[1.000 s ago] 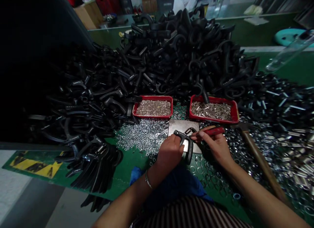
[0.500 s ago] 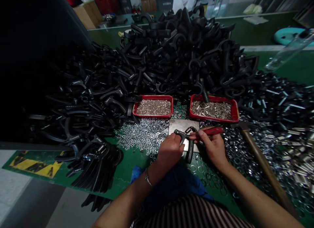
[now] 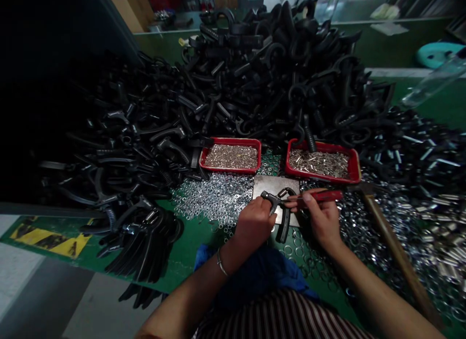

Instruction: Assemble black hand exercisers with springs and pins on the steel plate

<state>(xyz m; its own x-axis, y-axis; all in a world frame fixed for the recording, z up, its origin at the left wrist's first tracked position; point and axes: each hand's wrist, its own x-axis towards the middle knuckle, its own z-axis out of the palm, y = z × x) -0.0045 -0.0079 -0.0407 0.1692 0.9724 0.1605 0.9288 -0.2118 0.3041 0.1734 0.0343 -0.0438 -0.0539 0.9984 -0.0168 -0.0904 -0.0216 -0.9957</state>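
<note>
My left hand [image 3: 256, 218] is closed around a black curved part [image 3: 284, 227] that has a hooked end. It holds the part over a flat metal plate [image 3: 264, 183] at the table's front. In my right hand [image 3: 324, 221] is a red-handled screwdriver [image 3: 325, 196], gripped between thumb and fingers. The tool points left, and its thin tip meets or lies very close to the black part; contact is too small to tell. My left fingers hide some of the part.
Two red trays [image 3: 259, 159] [image 3: 358, 170] of small metal pins stand behind the plate. Small rings [image 3: 211, 198] lie spread to the left. A hammer [image 3: 395, 246] lies at right beside loose metal pieces. A high heap of black curved parts [image 3: 233, 86] fills the back.
The whole view has shifted slightly, so things sit a little further right. Both hands keep their grips on the black part and the screwdriver, almost in the same place over the plate.
</note>
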